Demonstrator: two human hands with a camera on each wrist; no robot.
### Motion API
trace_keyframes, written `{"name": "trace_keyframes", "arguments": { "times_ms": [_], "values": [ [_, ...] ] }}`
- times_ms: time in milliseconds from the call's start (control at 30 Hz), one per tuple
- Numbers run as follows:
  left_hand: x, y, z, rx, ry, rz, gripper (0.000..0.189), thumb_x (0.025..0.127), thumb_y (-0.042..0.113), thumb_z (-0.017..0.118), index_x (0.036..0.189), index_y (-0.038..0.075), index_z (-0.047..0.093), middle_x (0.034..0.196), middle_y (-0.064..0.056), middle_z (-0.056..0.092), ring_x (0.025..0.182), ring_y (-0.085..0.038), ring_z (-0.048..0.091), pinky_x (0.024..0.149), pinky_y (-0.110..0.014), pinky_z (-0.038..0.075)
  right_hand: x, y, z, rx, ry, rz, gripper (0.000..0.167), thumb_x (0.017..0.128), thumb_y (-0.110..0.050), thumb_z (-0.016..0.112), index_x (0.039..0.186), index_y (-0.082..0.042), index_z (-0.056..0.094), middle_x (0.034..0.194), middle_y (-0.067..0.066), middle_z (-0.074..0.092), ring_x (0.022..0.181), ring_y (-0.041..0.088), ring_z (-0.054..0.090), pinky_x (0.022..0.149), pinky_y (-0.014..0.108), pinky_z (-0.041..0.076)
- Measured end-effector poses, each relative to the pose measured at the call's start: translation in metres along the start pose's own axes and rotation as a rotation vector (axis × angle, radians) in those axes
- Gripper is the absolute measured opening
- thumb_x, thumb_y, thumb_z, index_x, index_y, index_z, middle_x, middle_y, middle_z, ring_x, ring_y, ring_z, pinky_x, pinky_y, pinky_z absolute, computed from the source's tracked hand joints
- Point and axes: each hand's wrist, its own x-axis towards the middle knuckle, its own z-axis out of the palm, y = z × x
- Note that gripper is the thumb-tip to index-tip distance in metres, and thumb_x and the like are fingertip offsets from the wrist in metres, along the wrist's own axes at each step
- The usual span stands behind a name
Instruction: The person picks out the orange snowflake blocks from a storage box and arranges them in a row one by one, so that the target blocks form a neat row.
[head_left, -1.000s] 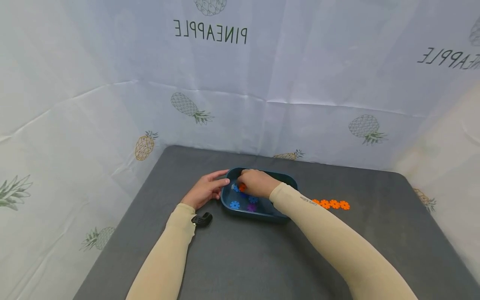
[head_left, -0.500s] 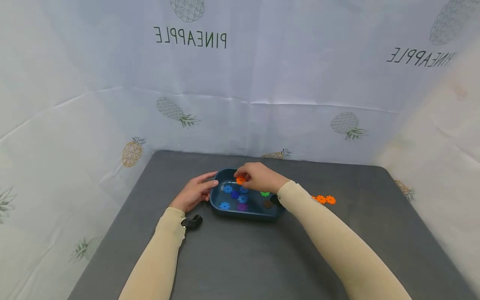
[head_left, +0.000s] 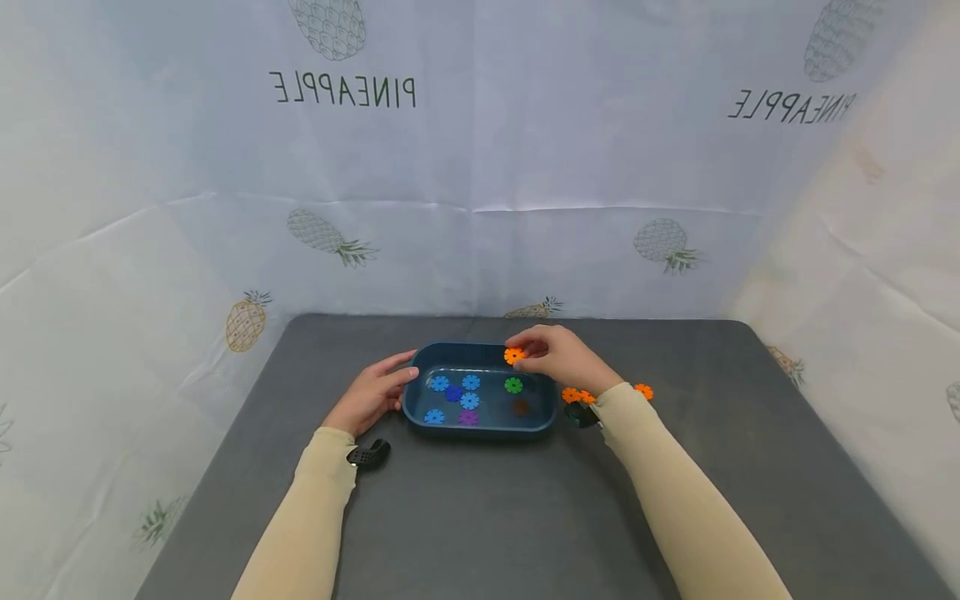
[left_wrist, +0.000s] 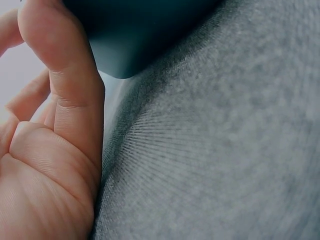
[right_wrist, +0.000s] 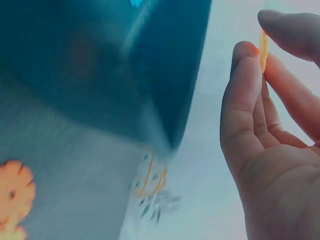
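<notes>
My right hand pinches an orange flower-shaped disc between thumb and fingertips, raised over the back right rim of a dark blue-green tray. In the right wrist view the disc shows edge-on between the fingers. My left hand rests at the tray's left end, its thumb and index finger stretched to the rim. Inside the tray lie several blue discs, a purple disc, a green disc and a brown disc.
Orange discs lie in a row on the grey table, right of the tray. My right wrist hides the middle of that row; another orange disc shows beyond it. A white pineapple-print cloth stands behind the table.
My right hand has lifted an orange disc from the tray's left part and moved right with it to the back right rim. The left hand stays at the tray; the head view has shifted.
</notes>
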Motion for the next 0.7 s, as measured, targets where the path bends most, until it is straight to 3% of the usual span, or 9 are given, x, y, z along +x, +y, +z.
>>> {"name": "trace_keyframes", "arguments": {
  "times_ms": [367,700],
  "values": [
    [-0.001,-0.003,-0.001,0.011,0.009,-0.003,0.071,0.103,0.046,0.073,0.166,0.025,0.046,0.104,-0.001,0.071,0.078,-0.014,0.063,0.071,-0.026,0.054,-0.043,0.067,-0.029,0.053,0.192,0.135,0.045,0.101,-0.031,0.079,0.144,-0.018,0.071,0.139,0.009,0.072,0.118,0.028,0.067,0.101,0.048,0.06],
    [0.001,-0.002,-0.001,0.02,0.01,-0.02,0.073,0.103,0.046,0.074,0.166,0.024,0.044,0.103,-0.001,0.07,0.078,-0.014,0.063,0.07,-0.026,0.054,-0.092,0.121,-0.054,-0.001,0.287,0.262,0.047,0.102,-0.03,0.078,0.146,-0.014,0.068,0.132,0.015,0.075,0.117,0.032,0.07,0.099,0.052,0.058]
  ]
}}
